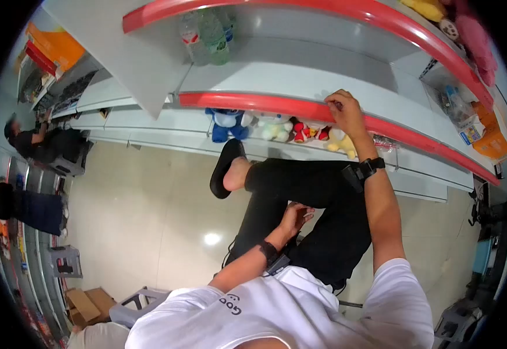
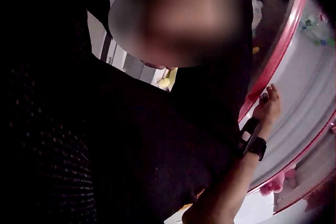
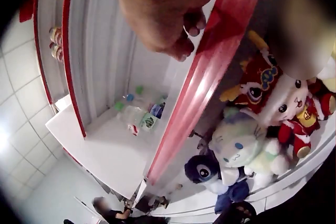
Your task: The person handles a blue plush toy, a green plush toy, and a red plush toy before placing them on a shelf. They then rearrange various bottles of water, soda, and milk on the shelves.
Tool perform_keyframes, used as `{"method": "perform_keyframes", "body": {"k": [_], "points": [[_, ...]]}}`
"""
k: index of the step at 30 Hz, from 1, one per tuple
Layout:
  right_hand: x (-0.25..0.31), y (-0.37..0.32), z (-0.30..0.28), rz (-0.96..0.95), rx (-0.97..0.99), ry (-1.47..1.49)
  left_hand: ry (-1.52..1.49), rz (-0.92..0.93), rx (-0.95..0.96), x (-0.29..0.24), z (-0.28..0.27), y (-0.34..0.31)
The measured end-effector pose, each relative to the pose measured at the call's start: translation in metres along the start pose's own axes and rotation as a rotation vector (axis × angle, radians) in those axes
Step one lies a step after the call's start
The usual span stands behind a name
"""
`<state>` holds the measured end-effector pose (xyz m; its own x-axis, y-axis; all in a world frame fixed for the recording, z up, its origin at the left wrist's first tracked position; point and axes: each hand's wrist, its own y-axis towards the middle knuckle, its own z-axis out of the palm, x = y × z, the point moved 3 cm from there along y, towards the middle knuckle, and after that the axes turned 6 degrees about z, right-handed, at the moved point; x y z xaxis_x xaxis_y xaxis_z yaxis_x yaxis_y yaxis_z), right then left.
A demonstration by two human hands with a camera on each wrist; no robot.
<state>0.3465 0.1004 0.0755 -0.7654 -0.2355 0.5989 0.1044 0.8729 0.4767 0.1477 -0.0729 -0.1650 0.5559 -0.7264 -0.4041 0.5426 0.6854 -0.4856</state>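
My right hand rests at the red front strip of a white shelf, fingers loosely curled with nothing between them. In the right wrist view the fingertips hang just at the strip's edge. Below the strip sit plush toys: a blue one, a white one, a red-costumed one and a yellow one. My left hand lies between my legs near the lap, fingers relaxed and holding nothing. In the left wrist view, a blurred patch covers part of the scene.
Several plastic bottles stand on the shelf at the left. An orange box sits at its right end. Another person is at the far left. A grey stool and cardboard box are behind on the left.
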Motion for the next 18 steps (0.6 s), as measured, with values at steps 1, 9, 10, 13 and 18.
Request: {"method": "perform_keyframes", "body": {"k": [1, 9, 10, 13, 18], "points": [[0.002, 0.000, 0.001, 0.003, 0.014, 0.005, -0.009, 0.000, -0.012, -0.002, 0.002, -0.001], [-0.002, 0.000, -0.001, -0.016, -0.017, 0.022, 0.011, -0.008, -0.030, -0.006, 0.012, -0.006], [-0.002, 0.000, -0.001, -0.040, -0.018, 0.034, -0.031, 0.002, -0.012, -0.007, 0.013, -0.006], [0.000, -0.003, 0.002, -0.021, -0.029, 0.016, -0.033, 0.013, 0.005, -0.001, 0.001, 0.001], [-0.014, -0.001, 0.008, -0.078, -0.079, 0.030, -0.017, -0.019, -0.037, 0.004, -0.002, 0.003]]}}
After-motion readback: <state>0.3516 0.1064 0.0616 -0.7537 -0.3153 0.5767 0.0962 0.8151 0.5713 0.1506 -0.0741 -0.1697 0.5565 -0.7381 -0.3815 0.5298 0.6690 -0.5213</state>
